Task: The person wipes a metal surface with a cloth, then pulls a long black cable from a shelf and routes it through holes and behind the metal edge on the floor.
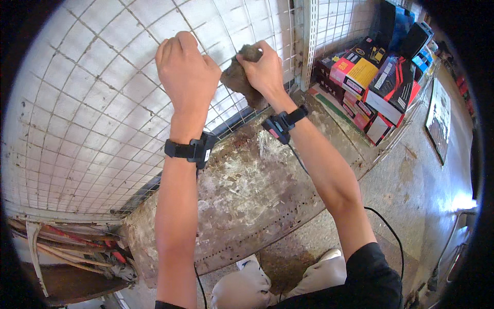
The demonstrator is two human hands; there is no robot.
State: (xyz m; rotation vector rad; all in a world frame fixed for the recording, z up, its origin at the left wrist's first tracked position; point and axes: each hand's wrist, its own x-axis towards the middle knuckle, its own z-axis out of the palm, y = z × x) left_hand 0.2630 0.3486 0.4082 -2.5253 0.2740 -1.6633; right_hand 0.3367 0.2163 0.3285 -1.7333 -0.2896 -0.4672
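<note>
My left hand (188, 73) is curled into a fist in front of the white-backed wire mesh panel (112, 83), its back towards me. Its fingertips are hidden, so I cannot tell whether they grip a wire. To its right, my right hand (266, 69) pinches a dirty brown-grey rag (243, 83) between thumb and fingers. The rag hangs crumpled against the mesh, its lower end close to the shelf. Below both hands lies a worn metal shelf (243, 185) with stained, flaking paint and rows of small holes along its edge. Both wrists carry black strapped devices.
Stacked product boxes (359, 81) stand on the shelf's right end, beyond a perforated upright post (307, 46). Hoses and cables (77, 247) lie at lower left. A black cable (389, 228) runs past my right arm. A flat panel (440, 119) lies on the floor at right.
</note>
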